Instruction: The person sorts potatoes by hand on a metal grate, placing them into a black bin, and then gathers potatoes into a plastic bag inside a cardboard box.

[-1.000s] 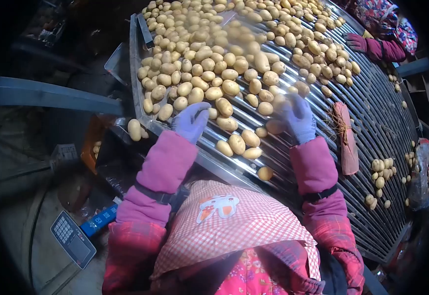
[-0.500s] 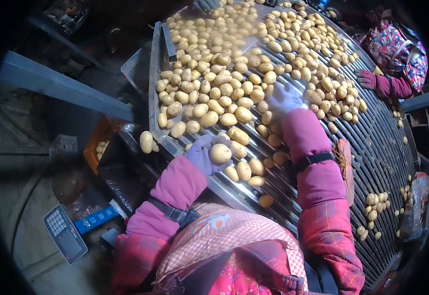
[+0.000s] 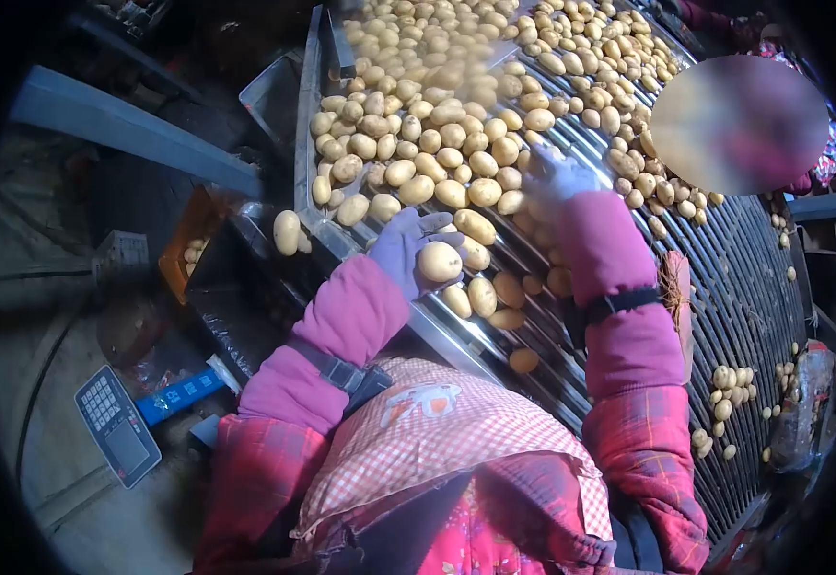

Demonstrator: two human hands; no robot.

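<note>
Many yellow potatoes (image 3: 452, 194) lie over a sorting grate of dark parallel bars (image 3: 725, 278). Near the grate's left edge, my left hand (image 3: 402, 251), in a pale purple glove, is cupped around a potato (image 3: 439, 262) in its palm. Other potatoes lie just beyond its fingertips and to its right. My right hand (image 3: 562, 174), gloved in pale lavender, is over the bars at the right edge of the main heap. Its fingers are spread toward the potatoes, blurred by motion, with no potato visible in them.
At the left are a metal beam (image 3: 140, 129), an orange crate (image 3: 185, 240) and a scale with a keypad (image 3: 118, 426). A red block with twine (image 3: 677, 297) rests on the grate. Another person (image 3: 832, 149) stands at the upper right, partly blurred out.
My left hand has moved up in view, still with the potato. My right hand has shifted slightly up. Potatoes near the hands have shifted a little. The other person's hand is now hidden by blur.
</note>
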